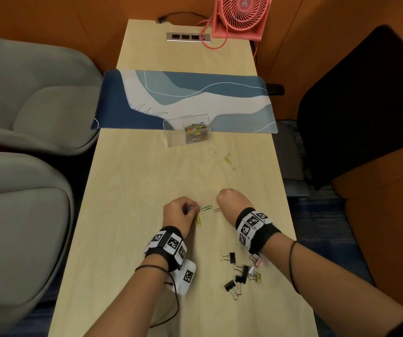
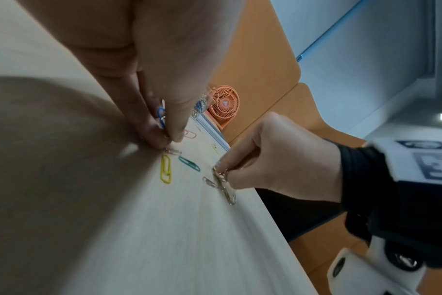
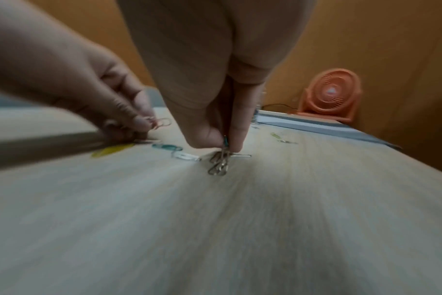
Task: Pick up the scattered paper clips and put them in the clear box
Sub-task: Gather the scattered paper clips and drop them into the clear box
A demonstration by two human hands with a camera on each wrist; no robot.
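Observation:
My left hand (image 1: 180,212) pinches a small bunch of paper clips (image 2: 161,117), a blue one among them, with its fingertips low over the wooden table. My right hand (image 1: 229,200) pinches several metal paper clips (image 3: 221,159) that touch the tabletop. Between the hands lie a green clip (image 1: 206,208), a yellow clip (image 1: 198,220) and a silver clip (image 2: 209,182). Farther off, a few more clips (image 1: 227,159) lie near the clear box (image 1: 187,129), which holds a heap of coloured clips.
Black and metallic binder clips (image 1: 241,273) lie scattered near my right forearm. A blue patterned mat (image 1: 183,98) lies behind the box, and a pink fan (image 1: 240,15) stands at the table's far end. Grey seats flank the table on the left.

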